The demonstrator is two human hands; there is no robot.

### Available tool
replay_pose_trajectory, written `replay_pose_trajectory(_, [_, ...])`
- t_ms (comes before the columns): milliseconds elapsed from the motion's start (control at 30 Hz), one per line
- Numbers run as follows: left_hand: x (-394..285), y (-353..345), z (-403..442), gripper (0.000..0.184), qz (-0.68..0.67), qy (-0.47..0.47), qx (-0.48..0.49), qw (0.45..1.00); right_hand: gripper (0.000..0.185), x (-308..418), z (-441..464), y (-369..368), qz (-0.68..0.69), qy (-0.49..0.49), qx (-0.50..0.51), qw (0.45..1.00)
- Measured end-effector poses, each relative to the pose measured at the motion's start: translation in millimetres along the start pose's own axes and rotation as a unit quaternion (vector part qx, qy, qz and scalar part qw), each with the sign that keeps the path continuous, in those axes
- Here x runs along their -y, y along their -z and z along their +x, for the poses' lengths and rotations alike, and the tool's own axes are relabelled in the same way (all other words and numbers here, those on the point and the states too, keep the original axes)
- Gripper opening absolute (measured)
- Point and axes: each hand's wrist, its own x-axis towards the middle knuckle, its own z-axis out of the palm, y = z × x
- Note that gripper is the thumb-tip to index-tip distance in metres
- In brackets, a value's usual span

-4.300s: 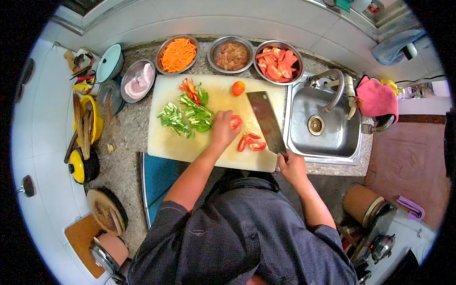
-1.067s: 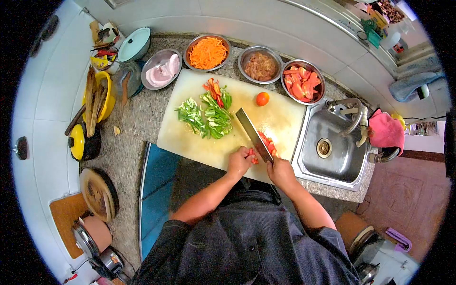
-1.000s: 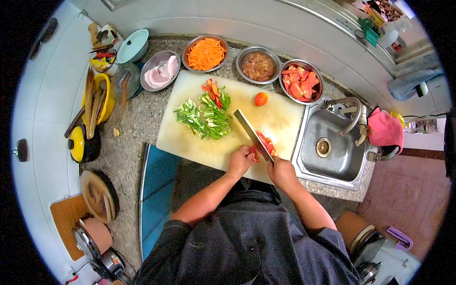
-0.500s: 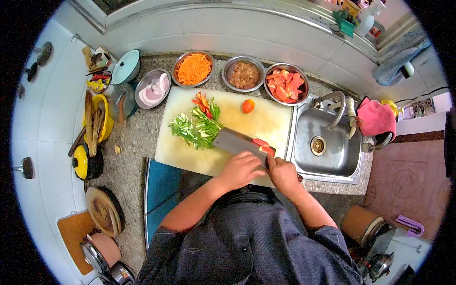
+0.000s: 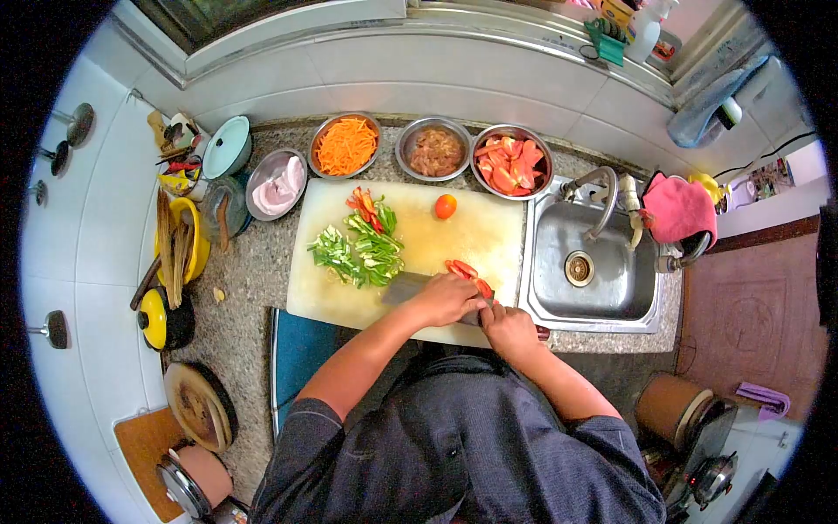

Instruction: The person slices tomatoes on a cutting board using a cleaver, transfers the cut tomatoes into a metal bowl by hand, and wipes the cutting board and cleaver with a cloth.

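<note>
Steel cleaver (image 5: pixel 403 287) over board (image 5: pixel 502 231), near side: my R hand (image 5: pixel 512 332) fingers clamped on handle (image 5: pixel 543 334); L hand (image 5: pixel 449 299) atop blade, prob. steadying, grip can't tell.

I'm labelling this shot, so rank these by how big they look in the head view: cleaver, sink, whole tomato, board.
Largest to smallest:
Board
Sink
Cleaver, judged with part hidden by the left hand and right hand
Whole tomato
</note>
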Motion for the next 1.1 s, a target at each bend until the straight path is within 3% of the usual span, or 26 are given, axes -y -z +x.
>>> replay_pose_trajectory(133, [6.1, -10.3, 9.1, 0.049, 0.0, -0.074, -0.02, 0.997, 0.015, -3.3, -0.4, 2.9, 0.026, 0.016, 0.03, 0.999])
replay_pose_trajectory(167, [3.8, -4.8, 10.0, 0.051, -0.015, -0.046, 0.024, 0.999, 0.015, -1.0, 0.4, 3.7, 0.0, 0.01, -0.005, 1.0])
replay_pose_trajectory(333, [5.4, 14.2, 18.2, 0.051, -0.05, -0.04, 0.048, 0.997, 0.041, -1.0, 2.2, 18.9, -0.021, 0.015, -0.004, 1.0])
replay_pose_trajectory(367, [11.9, 11.3, 20.7, 0.047, -0.017, -0.067, 0.023, 0.997, 0.037, -0.6, 3.4, 20.0, 0.002, 0.005, 0.003, 1.0])
replay_pose_trajectory(400, [12.6, 12.8, 21.7, 0.044, 0.05, -0.015, 0.034, 0.998, 0.033, -2.2, 3.0, 20.6, 0.016, 0.008, -0.015, 1.0])
replay_pose_trajectory(600, [38.2, 32.2, 24.1, 0.041, -0.005, -0.034, 0.013, 0.999, 0.015, -6.7, -3.8, 36.9, 0.08, -0.003, -0.021, 0.997])
replay_pose_trajectory(667, [57.7, 27.2, 22.0, 0.038, -0.095, -0.028, -0.149, 0.984, 0.016, -7.5, -9.4, 39.4, 0.081, -0.023, 0.007, 0.996])
replay_pose_trajectory(700, [41.6, 45.2, 14.6, 0.036, -0.168, 0.041, -0.18, 0.968, 0.016, -8.5, -11.7, 45.5, 0.093, -0.037, 0.009, 0.995])
replay_pose_trajectory(733, [43.3, 49.2, 13.0, 0.036, -0.167, 0.039, -0.181, 0.968, 0.017, -9.7, -14.0, 52.0, 0.104, -0.051, 0.012, 0.993])
replay_pose_trajectory(800, [51.9, 58.0, 7.1, 0.034, -0.265, 0.1, -0.298, 0.912, 0.018, -16.5, -17.7, 53.0, 0.103, -0.075, 0.047, 0.991])
replay_pose_trajectory(867, [67.7, 64.5, 6.4, 0.032, -0.302, 0.108, -0.379, 0.868, 0.032, -19.8, -28.9, 37.6, 0.112, -0.13, 0.033, 0.985])
replay_pose_trajectory(933, [87.9, 71.9, 5.6, 0.028, -0.306, 0.142, -0.412, 0.846, 0.025, -19.9, -30.2, 41.8, 0.139, -0.192, 0.054, 0.97])
replay_pose_trajectory(1033, [102.1, 80.3, 13.6, 0.027, -0.24, 0.17, -0.428, 0.855, 0.031, -19.7, -36.8, 45.2, 0.176, -0.268, 0.025, 0.947])
replay_pose_trajectory(1100, [84.3, 91.9, 21.9, 0.029, -0.173, 0.233, -0.367, 0.884, 0.034, -23.2, -44.6, 35.4, 0.23, -0.327, -0.02, 0.916])
